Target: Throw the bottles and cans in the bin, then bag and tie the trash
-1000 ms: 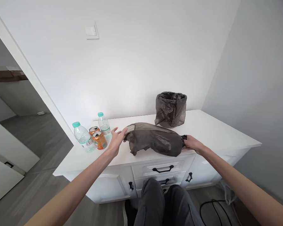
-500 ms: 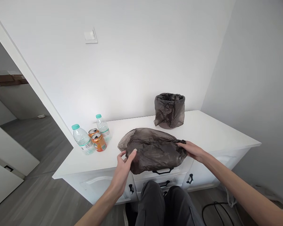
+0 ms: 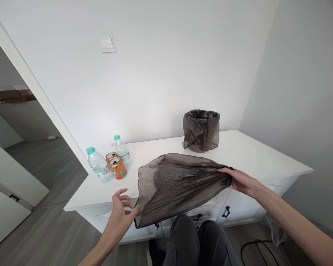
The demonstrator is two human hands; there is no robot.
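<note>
From my remote seat: a dark, see-through bag (image 3: pixel 177 184) stretches across the front edge of a white surface (image 3: pixel 266 155). The right hand (image 3: pixel 244 183) grips its bunched end; the left hand (image 3: pixel 122 212) is loosely spread, thumb at the near-left corner. I judge one end gathered, the other loose. Two bottles (image 3: pixel 97 164) and two orange cans (image 3: pixel 118 170) stand apart, outside it.

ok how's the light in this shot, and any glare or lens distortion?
Head view: soft, diffuse light, bright on the back wall, greyer on the side wall at right; head view: faint shadow on the back wall, left of the bag-lined container; head view: no strong glare on the dark plastic bag, folds readable; head view: wide-angle stretch, clearest along the right forearm.
</note>
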